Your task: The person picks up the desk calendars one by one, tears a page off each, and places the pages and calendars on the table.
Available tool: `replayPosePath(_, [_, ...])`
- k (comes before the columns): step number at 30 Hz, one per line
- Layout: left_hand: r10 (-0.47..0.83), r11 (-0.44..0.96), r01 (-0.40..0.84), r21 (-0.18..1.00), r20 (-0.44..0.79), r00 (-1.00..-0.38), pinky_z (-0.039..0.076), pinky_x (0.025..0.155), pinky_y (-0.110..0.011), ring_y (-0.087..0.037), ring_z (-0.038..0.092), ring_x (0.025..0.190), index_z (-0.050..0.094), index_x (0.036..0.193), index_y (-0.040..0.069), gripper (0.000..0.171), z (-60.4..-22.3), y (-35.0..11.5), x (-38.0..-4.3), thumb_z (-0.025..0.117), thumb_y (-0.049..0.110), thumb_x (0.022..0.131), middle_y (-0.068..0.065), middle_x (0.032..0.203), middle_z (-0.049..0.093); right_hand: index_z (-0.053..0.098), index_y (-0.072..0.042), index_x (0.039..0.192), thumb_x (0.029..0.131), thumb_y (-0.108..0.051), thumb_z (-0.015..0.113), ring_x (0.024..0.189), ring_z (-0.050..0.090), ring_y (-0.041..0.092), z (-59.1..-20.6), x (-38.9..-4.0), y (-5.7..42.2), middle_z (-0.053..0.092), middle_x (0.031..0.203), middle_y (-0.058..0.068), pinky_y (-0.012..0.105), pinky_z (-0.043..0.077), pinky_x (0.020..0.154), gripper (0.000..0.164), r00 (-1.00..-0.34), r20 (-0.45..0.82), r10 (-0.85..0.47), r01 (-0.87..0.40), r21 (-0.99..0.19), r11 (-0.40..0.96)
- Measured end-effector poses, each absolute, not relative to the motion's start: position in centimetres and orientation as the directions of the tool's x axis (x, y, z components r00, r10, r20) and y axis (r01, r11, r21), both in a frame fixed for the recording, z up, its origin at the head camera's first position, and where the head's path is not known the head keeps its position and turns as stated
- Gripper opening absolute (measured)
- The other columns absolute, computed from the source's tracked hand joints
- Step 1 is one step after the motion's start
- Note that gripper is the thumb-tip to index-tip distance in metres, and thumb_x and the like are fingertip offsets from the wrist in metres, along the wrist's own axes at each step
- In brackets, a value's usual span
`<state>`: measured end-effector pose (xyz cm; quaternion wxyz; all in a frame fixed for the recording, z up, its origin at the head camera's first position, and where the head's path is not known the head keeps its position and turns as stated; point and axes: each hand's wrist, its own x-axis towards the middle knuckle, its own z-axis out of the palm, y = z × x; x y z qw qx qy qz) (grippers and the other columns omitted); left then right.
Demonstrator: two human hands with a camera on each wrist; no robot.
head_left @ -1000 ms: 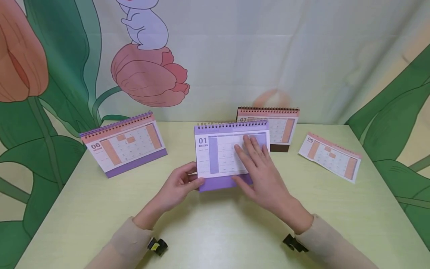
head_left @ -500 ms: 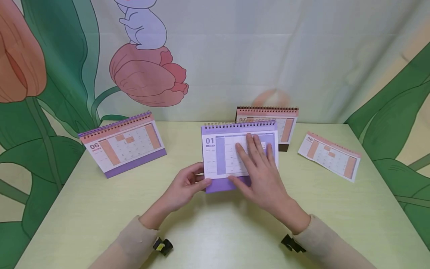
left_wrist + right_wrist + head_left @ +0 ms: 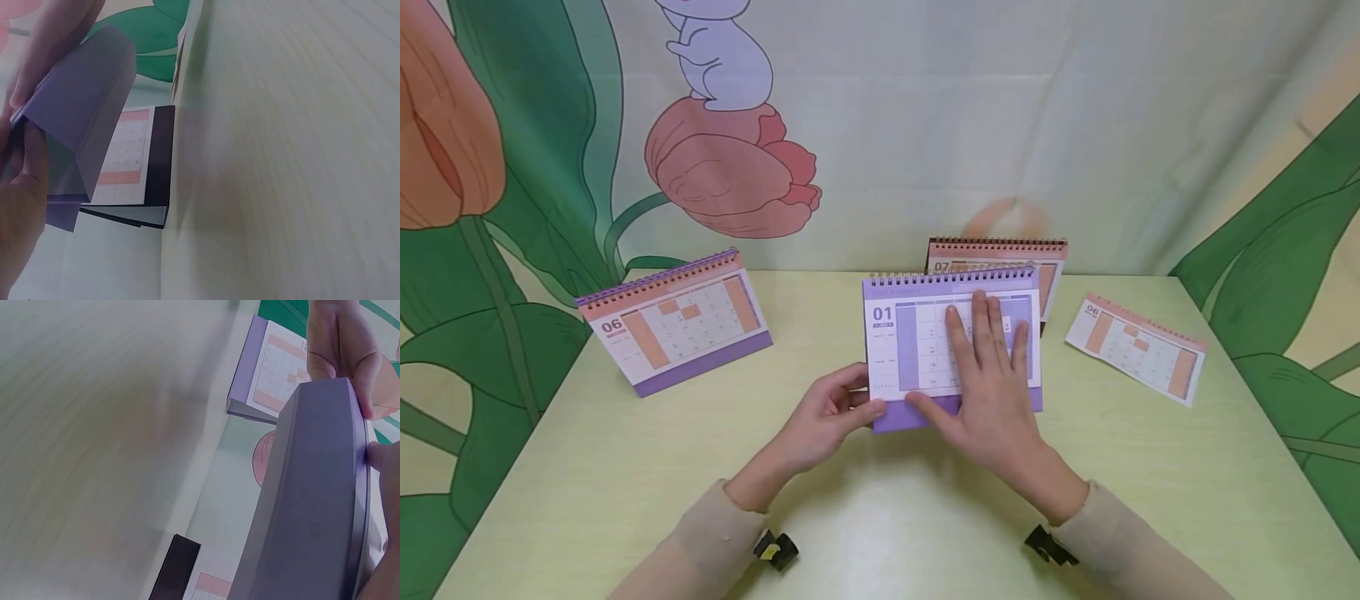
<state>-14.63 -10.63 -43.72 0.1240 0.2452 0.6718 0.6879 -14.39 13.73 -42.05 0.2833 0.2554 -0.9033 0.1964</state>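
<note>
A purple desk calendar (image 3: 884, 354) showing page 01 is held up off the table, its spiral binding along the top. My left hand (image 3: 831, 421) grips its lower left edge, thumb in front and fingers behind the board. On the front page my right hand (image 3: 988, 383) lies flat with the fingers spread, covering part of the date grid. Seen in the left wrist view, the folded purple base (image 3: 94, 94) hangs clear of the tabletop, with left fingers (image 3: 35, 153) tucked inside the fold. The right wrist view has the base (image 3: 319, 487) from below.
Behind it stands a black-based calendar (image 3: 1051, 279) showing 07, partly hidden. At the left a purple-based calendar (image 3: 681, 321) shows page 06. A loose 06 calendar sheet (image 3: 1138, 350) lies on the right of the table (image 3: 880, 533). A printed curtain (image 3: 910, 150) hangs at the back edge.
Both hands shift the purple calendar to the right, where it now covers more of the 07 calendar. My right hand's fingers turn more upright on the page.
</note>
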Motion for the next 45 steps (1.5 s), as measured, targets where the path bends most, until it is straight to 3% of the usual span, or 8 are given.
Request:
replayPosePath(12, [0.498,-0.054,0.197,0.979,0.197,-0.844,0.059,0.084,-0.037,-0.029,0.068,0.102,0.055,0.142,-0.004,0.042,-43.9,-10.8,-14.7,0.062,-0.004,0.100,-0.019,0.124,0.067,0.012,-0.009,0.165,0.098,-0.077,0.031,0.155,-0.002,0.036,-42.1,-14.7,13.6,-0.003,0.171,0.013,0.062,-0.007,0.119,0.097,-0.724,0.595,-0.350,-0.571,-0.231,0.788])
replayPosePath(34, [0.502,-0.106,0.203,0.974,0.228,-0.834,0.059,0.086,-0.038,-0.029,0.068,0.104,0.053,0.142,-0.007,0.043,-44.6,-10.8,-15.3,0.062,-0.003,0.100,-0.022,0.125,0.066,0.012,-0.014,0.166,0.103,-0.071,0.027,0.156,-0.004,0.028,-42.8,-15.8,13.8,-0.003,0.171,0.006,0.058,-0.008,0.120,0.086,-0.769,0.535,-0.350,-0.560,-0.300,0.773])
replayPosePath(45, [0.467,-0.041,0.236,0.971,0.227,-0.855,0.058,0.083,-0.034,-0.028,0.064,0.099,0.057,0.140,-0.004,0.038,-44.5,-10.7,-15.3,0.061,0.004,0.103,-0.017,0.123,0.067,0.018,-0.011,0.165,0.104,-0.068,0.027,0.156,-0.001,0.028,-42.4,-15.6,14.2,0.001,0.171,0.008,0.056,-0.006,0.121,0.083,-0.760,0.560,-0.330,-0.542,-0.265,0.797])
